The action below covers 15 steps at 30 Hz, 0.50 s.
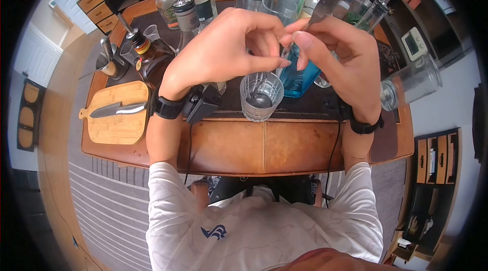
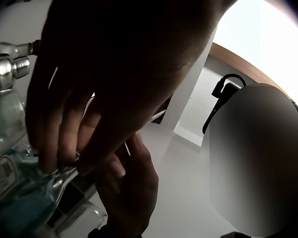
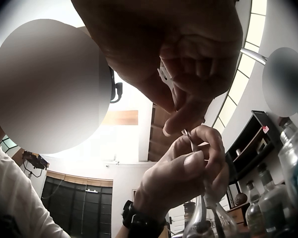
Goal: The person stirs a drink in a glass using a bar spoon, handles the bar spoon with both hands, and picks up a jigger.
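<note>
Left of centre, the left hand (image 1: 229,42) pinches a slim metal utensil (image 3: 193,144). The glass (image 1: 262,102) stands lower centre. Upper right, the right hand (image 1: 343,55) holds a fork (image 1: 331,0). Apparent step: handling cutlery above the glass; next move calls for steady fingertips.

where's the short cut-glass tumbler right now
In the head view, the tumbler stands near the person's edge of the table, below the left hand, with the blue bottle just behind it to the right.
</note>
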Motion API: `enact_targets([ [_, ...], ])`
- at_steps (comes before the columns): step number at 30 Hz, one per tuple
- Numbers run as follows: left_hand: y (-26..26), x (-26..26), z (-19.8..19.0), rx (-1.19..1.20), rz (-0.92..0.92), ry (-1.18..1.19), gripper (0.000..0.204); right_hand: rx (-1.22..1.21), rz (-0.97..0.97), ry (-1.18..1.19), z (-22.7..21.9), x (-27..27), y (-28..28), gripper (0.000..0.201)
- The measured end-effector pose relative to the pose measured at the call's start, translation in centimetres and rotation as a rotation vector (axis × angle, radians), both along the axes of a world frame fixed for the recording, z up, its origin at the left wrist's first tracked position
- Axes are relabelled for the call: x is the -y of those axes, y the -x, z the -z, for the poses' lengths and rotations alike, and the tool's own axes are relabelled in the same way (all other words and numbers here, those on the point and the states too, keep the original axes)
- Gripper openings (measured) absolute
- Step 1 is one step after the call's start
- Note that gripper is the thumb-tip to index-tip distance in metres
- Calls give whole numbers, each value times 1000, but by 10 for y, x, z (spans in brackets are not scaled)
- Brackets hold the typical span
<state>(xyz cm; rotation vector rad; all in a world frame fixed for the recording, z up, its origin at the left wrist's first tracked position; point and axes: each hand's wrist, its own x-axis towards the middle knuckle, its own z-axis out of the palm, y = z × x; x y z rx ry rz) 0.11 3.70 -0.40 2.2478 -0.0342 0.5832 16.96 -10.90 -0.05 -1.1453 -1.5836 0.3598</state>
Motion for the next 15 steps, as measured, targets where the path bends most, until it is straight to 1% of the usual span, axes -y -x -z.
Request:
enact_targets([
  [3, -2, -1, 3, 29, -51, 34, 21, 18, 30, 9, -2, 0, 0, 22],
  [6, -2, 0, 1, -20, -71, 80, 24, 9, 44, 18, -2, 2, 1, 21],
  [9, -2, 2, 2, -7, -43, 82, 24, 3, 48, 12, -2, 3, 1, 20],
  [12, -2, 5, 2, 7, -17, 121, 23, 50, 84, 8, -3, 6, 2, 18],
  [14, -2, 6, 3, 2, 47, 159, 21, 44, 104, 6, -3, 8, 4, 17],
  [15, -2, 6, 1, 2, 47, 159, 21, 44, 105, 5, -4, 8, 4, 17],
])
